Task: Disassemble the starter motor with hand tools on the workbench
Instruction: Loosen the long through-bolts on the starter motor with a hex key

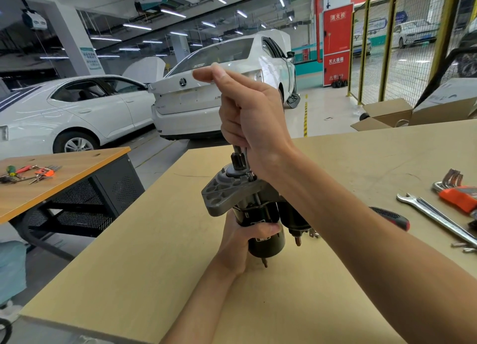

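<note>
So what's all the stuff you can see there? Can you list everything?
Starter motor: one, black body with grey nose housing, held upright over the workbench.
Workbench: one, tan, in front.
Combination spanner: one, silver, on the workbench at right.
Hex key set: one, orange holder, beside the spanner.
Screwdriver handle: one, black and red, behind the right forearm.
Side table: one, wood top, left, with small tools.
Cars: two close by, white.
Cardboard boxes: brown, behind the workbench.
Left hand: grips the motor body.
Right hand: holds a thin tool on the motor's top.
</note>
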